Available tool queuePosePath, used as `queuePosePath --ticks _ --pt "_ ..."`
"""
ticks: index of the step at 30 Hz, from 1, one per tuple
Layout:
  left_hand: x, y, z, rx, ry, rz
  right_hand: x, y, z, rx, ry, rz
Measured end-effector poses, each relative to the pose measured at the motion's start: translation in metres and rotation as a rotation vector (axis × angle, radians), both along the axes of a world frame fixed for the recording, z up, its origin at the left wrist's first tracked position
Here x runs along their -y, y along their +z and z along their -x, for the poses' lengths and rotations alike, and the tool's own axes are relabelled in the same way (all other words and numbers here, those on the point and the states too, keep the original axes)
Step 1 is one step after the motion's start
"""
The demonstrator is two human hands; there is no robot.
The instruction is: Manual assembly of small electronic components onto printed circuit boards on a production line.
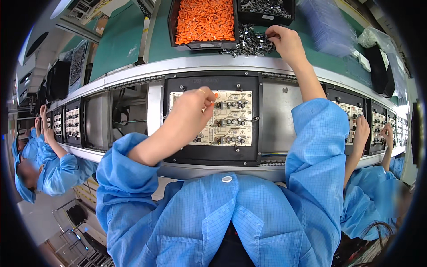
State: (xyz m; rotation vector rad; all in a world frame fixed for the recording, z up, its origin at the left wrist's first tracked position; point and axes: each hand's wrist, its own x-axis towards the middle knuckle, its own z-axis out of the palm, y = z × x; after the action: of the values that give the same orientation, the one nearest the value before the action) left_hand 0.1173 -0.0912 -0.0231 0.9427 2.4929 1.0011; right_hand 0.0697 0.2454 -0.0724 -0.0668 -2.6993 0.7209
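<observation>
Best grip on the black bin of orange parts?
Probably the near rim of the black bin, from the wearer's side: that wall faces them, while the second black bin and loose black-and-silver parts crowd its right.

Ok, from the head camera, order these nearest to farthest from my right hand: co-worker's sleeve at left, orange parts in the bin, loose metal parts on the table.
From your right hand:
1. Loose metal parts, immediately left.
2. Orange parts, farther left.
3. Co-worker's sleeve, far lower left.

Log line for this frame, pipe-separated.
left hand: pinching orange part over circuit board | right hand: at loose small parts, grip unclear | black bin: orange parts heaped inside
</observation>
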Motion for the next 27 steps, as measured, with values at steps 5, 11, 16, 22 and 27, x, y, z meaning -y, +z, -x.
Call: queuePosePath --ticks 5,11,16,22,27 --pt "0.002 -0.013 -0.018 -0.049 -0.068 0.075 0.004 -0.005 -0.001 -0.040 -0.023 -0.066" --pt "-0.002 -0.014 -0.019 -0.172 -0.118 0.127 0.003 0.015 -0.016 -0.136 -0.074 0.192" --pt "-0.007 -0.016 -0.018 -0.186 -0.146 0.209 0.023 0.044 -0.052 -0.248 -0.019 0.459" --pt "-0.008 -0.015 -0.015 -0.202 -0.181 0.221 0.052 0.072 -0.105 -0.146 0.029 0.657" --pt "-0.007 -0.020 -0.018 -0.206 -0.173 0.209 0.068 0.069 -0.147 -0.058 0.110 0.847"
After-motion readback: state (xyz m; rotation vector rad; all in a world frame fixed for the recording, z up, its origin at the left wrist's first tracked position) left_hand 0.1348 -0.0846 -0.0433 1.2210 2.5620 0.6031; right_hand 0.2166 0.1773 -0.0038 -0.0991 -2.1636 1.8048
